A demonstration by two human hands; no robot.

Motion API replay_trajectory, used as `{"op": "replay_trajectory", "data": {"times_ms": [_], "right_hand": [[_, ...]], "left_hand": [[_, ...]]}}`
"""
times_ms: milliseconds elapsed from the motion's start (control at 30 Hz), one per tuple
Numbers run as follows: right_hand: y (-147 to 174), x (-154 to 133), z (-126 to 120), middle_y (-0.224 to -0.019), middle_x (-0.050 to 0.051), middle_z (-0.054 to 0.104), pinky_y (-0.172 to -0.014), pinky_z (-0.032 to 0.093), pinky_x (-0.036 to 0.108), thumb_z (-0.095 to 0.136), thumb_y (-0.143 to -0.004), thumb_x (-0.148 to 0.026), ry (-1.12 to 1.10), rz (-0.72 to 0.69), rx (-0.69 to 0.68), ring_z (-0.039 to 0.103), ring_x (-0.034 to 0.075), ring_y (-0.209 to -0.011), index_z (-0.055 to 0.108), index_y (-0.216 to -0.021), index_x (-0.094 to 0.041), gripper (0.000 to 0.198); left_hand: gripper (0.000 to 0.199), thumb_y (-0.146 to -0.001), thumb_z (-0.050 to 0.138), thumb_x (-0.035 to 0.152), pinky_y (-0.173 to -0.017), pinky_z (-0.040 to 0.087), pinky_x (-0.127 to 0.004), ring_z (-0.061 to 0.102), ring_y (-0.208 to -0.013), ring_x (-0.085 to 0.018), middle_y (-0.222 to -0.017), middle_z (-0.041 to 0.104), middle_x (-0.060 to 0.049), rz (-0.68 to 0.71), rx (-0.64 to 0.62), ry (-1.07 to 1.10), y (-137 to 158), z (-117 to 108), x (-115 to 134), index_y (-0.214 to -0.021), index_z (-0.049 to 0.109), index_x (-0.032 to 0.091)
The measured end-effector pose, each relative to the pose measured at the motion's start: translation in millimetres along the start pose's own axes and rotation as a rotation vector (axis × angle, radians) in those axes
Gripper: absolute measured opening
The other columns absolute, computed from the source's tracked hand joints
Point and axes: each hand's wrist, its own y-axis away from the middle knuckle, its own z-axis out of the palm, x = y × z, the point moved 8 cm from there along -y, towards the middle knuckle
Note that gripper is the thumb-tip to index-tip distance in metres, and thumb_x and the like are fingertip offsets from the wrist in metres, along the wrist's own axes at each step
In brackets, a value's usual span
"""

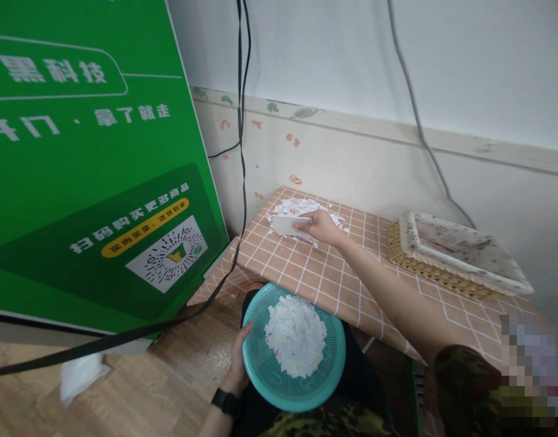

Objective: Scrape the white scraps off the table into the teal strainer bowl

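My left hand (239,358) grips the rim of a round teal plastic basket (331,370) with slotted sides, held over my lap just below the table edge. White paper scraps (296,337) are heaped in it. On the table, my right hand (322,226) pinches a flat white scraper-like piece (285,224), its exact kind unclear. That piece rests against a spread pile of torn paper scraps (301,205), some with pink marks. My left fingers are partly hidden behind the basket.
A checked brown cloth covers the table (356,291). To the right stands a wicker basket (443,276) with a fabric lining. A green cabinet (101,158) rises at left, with a black cable (242,176) hanging before it. A white bag-like item (82,376) lies on the wooden floor.
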Motion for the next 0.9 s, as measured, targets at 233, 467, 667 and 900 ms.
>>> {"op": "replay_trajectory", "data": {"times_ms": [233, 467, 667, 900], "right_hand": [[0, -6, -4, -0.059, 0.001, 0.059, -0.055, 0.035, 0.024, 0.056, -0.076, -0.034, -0.044, -0.011, -0.037, 0.048, 0.012, -0.056, 0.070, -0.077, -0.012, 0.026], [7, -7, -13, -0.063, 0.002, 0.060, -0.055, 0.037, 0.024, 0.061, -0.071, -0.037, -0.137, 0.016, -0.065, 0.050, 0.013, -0.058, 0.071, -0.079, -0.011, 0.029], [8, -3, -12, -0.057, 0.000, 0.056, -0.053, 0.034, 0.024, 0.057, -0.073, -0.035, -0.035, 0.024, -0.047, 0.046, 0.012, -0.054, 0.069, -0.072, -0.013, 0.025], [11, -1, -19, -0.061, 0.002, 0.058, -0.053, 0.035, 0.024, 0.060, -0.069, -0.034, -0.091, 0.082, -0.010, 0.049, 0.013, -0.057, 0.069, -0.073, -0.011, 0.025]], "left_hand": [[0.022, -0.067, 0.068, 0.031, -0.074, 0.051, -0.038, 0.067, -0.071, -0.025, -0.072, 0.073, -0.006, 0.001, 0.037, -0.005, 2, 0, 1, -0.079, 0.070, 0.012], [0.023, -0.067, 0.067, 0.031, -0.073, 0.051, -0.041, 0.067, -0.078, -0.029, -0.071, 0.073, -0.009, -0.025, 0.026, -0.003, 6, 5, 1, -0.080, 0.070, 0.012], [0.026, -0.066, 0.067, 0.031, -0.073, 0.051, -0.043, 0.067, -0.079, -0.030, -0.070, 0.072, -0.008, -0.047, 0.042, -0.001, 8, 7, 0, -0.084, 0.070, 0.012], [0.025, -0.066, 0.067, 0.031, -0.072, 0.051, -0.042, 0.067, -0.077, -0.029, -0.070, 0.072, -0.008, -0.054, 0.026, 0.003, 5, 6, -1, -0.081, 0.070, 0.012]]}}
